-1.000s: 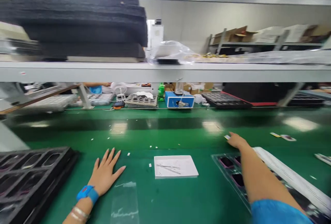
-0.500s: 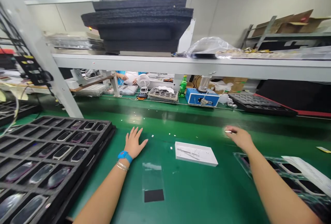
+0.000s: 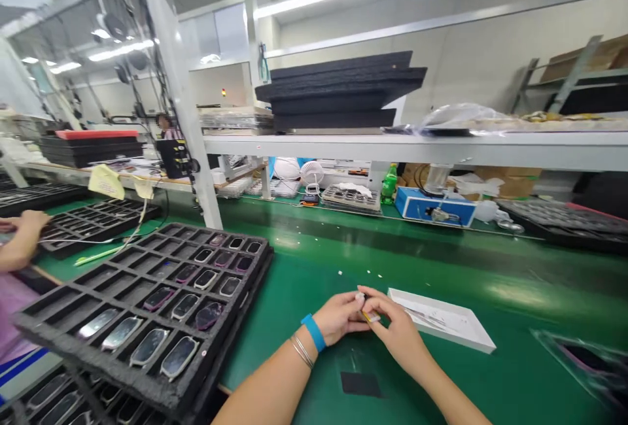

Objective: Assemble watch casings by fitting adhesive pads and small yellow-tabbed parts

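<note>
Left of the black foam tray with rectangular cells (image 3: 98,369), a co-worker's hand (image 3: 29,225) resting on a bench, with a lilac sleeve (image 3: 14,307) below it, clearly apart from the person's own hands.

Set into the tray's cells, 1 per cell, glossy dark phone-shaped glass pieces (image 3: 179,357), probably spaced that way to keep their surfaces from touching.

Right of the tray, a left hand (image 3: 341,318) with a blue wristband (image 3: 313,332) and thin silver bangles (image 3: 301,351), fingers curled inward and nearly closed. Held between those fingers and the right hand (image 3: 397,337), also closed to a pinch, a small white-and-yellow strip (image 3: 369,316), raised above the green bench mat (image 3: 294,307), partly hidden by the fingers. Looked like a 2-handed grip chosen because the strip was so small.

Just below the hands and right of the tray, a black square patch (image 3: 360,384). Further right of the tray, a flat white card box (image 3: 441,320) with slim metal tweezers (image 3: 426,314) lying on top, within easy reach of the right hand.
</note>
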A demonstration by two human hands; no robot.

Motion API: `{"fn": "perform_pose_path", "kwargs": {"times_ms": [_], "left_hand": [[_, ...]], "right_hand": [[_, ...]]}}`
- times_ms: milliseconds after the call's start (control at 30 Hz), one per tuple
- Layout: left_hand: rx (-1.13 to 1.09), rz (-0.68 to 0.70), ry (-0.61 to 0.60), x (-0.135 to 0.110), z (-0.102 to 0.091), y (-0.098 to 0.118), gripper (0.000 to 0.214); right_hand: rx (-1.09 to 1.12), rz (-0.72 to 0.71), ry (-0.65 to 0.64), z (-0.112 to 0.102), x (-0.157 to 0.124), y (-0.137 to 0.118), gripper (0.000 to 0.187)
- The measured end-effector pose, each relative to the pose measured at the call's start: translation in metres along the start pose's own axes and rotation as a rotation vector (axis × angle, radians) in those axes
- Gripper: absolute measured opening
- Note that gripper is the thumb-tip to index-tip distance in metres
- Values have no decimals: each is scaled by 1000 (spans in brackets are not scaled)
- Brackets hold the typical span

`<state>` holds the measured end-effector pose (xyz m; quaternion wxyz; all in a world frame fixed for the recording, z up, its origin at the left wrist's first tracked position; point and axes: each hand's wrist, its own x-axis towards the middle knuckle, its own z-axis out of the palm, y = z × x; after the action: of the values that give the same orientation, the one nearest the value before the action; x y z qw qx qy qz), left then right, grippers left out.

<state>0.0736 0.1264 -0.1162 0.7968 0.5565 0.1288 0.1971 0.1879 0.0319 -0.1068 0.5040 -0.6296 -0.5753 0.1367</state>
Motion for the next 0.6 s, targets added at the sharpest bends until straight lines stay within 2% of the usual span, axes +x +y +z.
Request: {"fn": "perform_pose_path", "kwargs": {"times_ms": [233,400,600], "left_hand": [[-151,-14,-27,4,-4,-2,52],[-217,-15,20,4,-16,5,53],[-256,11,42,-6,-23,22,52]], "right_hand": [[-21,2,4,0,-5,19,22],[-91,-111,110,5,-8,19,19],[17,-105,181,6,-13,7,16]]}}
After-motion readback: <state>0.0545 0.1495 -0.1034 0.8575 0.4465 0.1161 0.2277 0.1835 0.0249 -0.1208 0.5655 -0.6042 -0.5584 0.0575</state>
